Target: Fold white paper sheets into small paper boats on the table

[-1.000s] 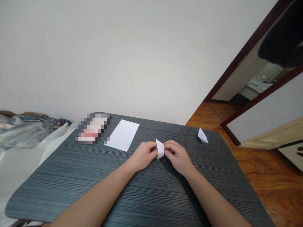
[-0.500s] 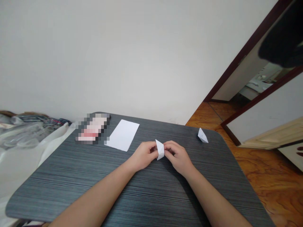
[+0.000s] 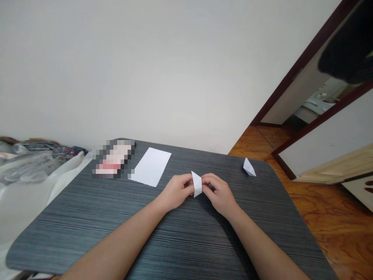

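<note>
A small folded white paper (image 3: 197, 184) is held up over the middle of the dark table, pinched from both sides. My left hand (image 3: 176, 191) grips its left edge between thumb and fingers. On the other side, my right hand (image 3: 219, 194) has its thumb and fingertips closed on the right edge. The paper has a slanted outline with pointed ends; its finer creases are too small to make out. Toward the far right corner stands a folded paper boat (image 3: 249, 168), apart from both hands.
White paper sheets (image 3: 152, 167) lie flat left of my hands. Beside them is a blurred-out pinkish item (image 3: 115, 158). The dark wood-grain table (image 3: 96, 217) meets a white wall at the back. Clear plastic and cloth (image 3: 37, 165) are heaped off its left side; a doorway opens at right.
Almost nothing differs. Both hands keep their hold on the folded paper, which is tilted very slightly differently.
</note>
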A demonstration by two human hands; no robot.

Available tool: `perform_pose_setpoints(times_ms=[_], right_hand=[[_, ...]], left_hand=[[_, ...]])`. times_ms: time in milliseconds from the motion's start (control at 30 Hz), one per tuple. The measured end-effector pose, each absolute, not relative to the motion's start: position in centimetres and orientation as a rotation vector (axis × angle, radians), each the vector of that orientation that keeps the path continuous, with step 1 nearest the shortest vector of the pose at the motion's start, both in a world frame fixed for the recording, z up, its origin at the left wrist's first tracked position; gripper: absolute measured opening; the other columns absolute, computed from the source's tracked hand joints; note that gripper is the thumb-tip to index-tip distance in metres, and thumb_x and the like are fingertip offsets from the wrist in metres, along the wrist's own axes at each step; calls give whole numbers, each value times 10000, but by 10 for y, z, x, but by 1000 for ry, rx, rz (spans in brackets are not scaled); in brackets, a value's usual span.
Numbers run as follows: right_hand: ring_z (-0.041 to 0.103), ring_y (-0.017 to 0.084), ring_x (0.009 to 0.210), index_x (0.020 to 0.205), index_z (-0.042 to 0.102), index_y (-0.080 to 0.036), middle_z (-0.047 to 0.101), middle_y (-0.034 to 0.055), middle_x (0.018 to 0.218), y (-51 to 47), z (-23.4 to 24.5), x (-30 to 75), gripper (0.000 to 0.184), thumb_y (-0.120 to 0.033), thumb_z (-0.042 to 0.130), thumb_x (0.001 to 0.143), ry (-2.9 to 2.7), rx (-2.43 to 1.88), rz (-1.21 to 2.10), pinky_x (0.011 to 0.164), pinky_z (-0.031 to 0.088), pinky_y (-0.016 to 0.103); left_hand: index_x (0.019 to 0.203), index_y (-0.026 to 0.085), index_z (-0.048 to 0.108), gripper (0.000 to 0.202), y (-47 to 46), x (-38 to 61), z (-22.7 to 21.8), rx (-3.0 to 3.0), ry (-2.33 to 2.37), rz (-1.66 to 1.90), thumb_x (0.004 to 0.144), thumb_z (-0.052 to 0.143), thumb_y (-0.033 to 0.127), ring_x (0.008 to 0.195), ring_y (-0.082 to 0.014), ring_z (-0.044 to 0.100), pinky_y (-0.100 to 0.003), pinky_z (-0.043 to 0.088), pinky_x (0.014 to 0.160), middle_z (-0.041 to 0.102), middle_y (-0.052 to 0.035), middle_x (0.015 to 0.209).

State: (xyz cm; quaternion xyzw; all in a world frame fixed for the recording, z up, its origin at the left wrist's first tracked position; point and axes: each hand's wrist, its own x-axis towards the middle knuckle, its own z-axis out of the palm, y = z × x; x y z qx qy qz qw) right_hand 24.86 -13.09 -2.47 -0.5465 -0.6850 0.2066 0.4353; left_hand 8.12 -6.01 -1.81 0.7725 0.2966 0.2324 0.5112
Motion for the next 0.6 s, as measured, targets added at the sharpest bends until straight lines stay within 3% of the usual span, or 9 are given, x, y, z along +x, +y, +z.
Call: perform_pose_setpoints(times_ms=[167,467,600], right_hand=[[576,168,849,849,613,-191,608,48,903,-130,-26,250,116,-118,524,825,-1677,-1391,471,754,445,289],[585,173,851,827,618,-199,619,52,923,-131,-24,252,123,-143,509,840,-1723,-1370,480,758,463,302],[590,178,854,855,593,-198,625,57,951,-133,-28,257,93,-170,505,851,-1680,-1389,459,753,475,313]], left_hand=[[866,156,571,123,-60,82,-20,1742,661,582,824,472,216,619,-118,550,-216,405,577,586,9,665],[810,174,591,161,-57,80,-18,1924,692,635,855,437,182,635,-107,540,-215,397,600,582,23,677],[844,183,612,159,-55,79,-21,2050,704,696,862,454,179,707,-117,552,-229,403,647,625,10,780]])
